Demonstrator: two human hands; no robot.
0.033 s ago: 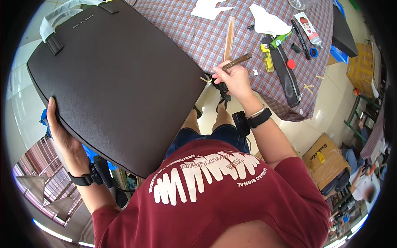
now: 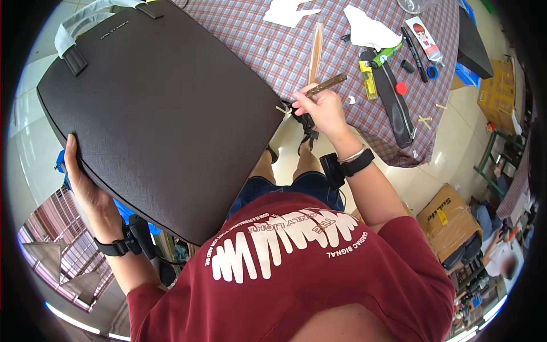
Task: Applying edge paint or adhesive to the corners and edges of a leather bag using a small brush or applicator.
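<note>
The dark brown bag (image 2: 165, 119) lies face up before the person, its upper right part over the checked cloth of the counter (image 2: 273, 62) and its lower end near the body. The left hand (image 2: 88, 191) grips its left edge, thumb on the face. The right hand (image 2: 325, 111) pinches a slim brown tool (image 2: 329, 84) by the right edge, where a short pale strip (image 2: 283, 110) pokes out; the tool's lower end is hidden. Nothing visibly differs from the frame just before, which suggests a steady hold and work at the same spot.

Small lettering sits on the bag near its white-wrapped handles (image 2: 65, 37). Farther right lie a yellow lighter (image 2: 368, 80), a black pen (image 2: 416, 54) and a tube (image 2: 424, 40) whose label bears a printed picture. Bold dark print marks a carton (image 2: 450, 222) on the floor; the red shirt (image 2: 319, 290) carries white lettering.
</note>
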